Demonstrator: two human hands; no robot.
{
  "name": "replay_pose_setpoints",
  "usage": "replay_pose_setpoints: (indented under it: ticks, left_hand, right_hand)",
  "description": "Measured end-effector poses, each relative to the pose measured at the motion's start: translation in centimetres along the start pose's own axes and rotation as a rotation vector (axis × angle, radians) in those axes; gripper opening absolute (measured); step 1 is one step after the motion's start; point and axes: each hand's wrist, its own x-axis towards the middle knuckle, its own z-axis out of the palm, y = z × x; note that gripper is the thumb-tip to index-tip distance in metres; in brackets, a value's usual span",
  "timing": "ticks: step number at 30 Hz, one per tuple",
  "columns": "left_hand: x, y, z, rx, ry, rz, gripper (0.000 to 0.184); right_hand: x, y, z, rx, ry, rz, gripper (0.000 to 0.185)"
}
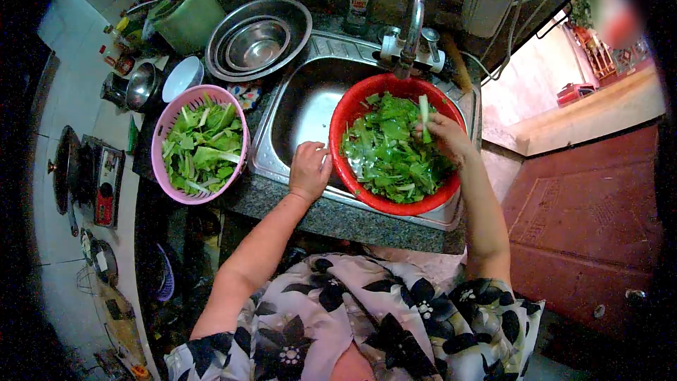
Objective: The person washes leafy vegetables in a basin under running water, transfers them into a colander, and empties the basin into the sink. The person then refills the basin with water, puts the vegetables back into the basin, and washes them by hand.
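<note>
A red basin (339, 148) stands over the right part of the sink, filled with water and chopped leafy greens (391, 144). My right hand (444, 134) is at the basin's right side, its fingers closed on a pale green vegetable stem (424, 109) that points upward. My left hand (309, 169) rests on the front edge of the sink, fingers stretched out, the thumb side close to the basin's rim. I cannot tell whether it touches the rim. Left of the sink, a pink basket (245, 142) holds more greens (201, 144).
The metal sink (314, 102) has a faucet (416, 21) above the basin. Nested steel bowls (300, 28), a white bowl (182, 79) and a dark green bottle (358, 3) stand behind. A gas stove (107, 183) is at the left, a brown door (585, 219) at the right.
</note>
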Motion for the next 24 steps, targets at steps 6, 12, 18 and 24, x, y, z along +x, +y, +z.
replay_pose_setpoints:
  ticks: [6, 12, 18, 24]
  left_hand:
    - [5.0, 7.2, -0.5, 0.082, -0.128, 0.175, 0.035]
    - [5.4, 6.9, 4.2, 0.218, -0.651, 0.03, 0.019]
    - [6.0, 7.2, 4.0, -0.049, -0.572, -0.054, 0.023]
    - [8.3, 7.5, 5.2, -0.264, -0.416, -0.26, 0.022]
  right_hand:
    - [-0.3, 2.9, 5.7, -1.231, -0.063, -0.484, 0.026]
    - [-1.2, 3.5, 7.5, -1.491, -0.037, -0.535, 0.018]
    - [-1.8, 4.5, 7.0, -1.105, 0.165, -0.451, 0.014]
    - [0.7, 3.0, 4.4, -0.148, 0.348, -0.192, 0.023]
